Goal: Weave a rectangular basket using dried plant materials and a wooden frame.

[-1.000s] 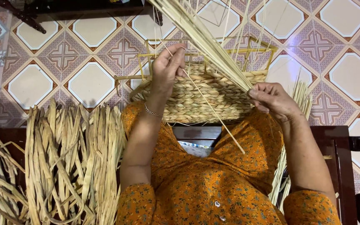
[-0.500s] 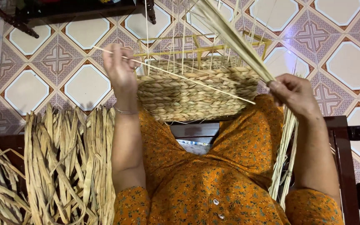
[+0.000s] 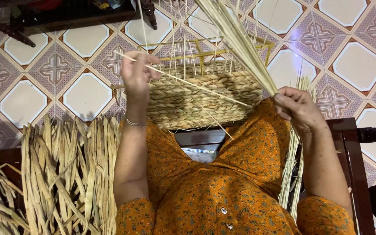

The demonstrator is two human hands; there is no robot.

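1. The left hand is closed around one thin pale straw, which runs slanted across the woven basket toward the right side
2. The right hand is closed on a bundle of straws that goes up out of view
3. The basket (half-woven, with bare upright stalks on a yellow frame) rests on the lap in orange dress
4. Dried flat reeds lie at the left, over the tiled floor
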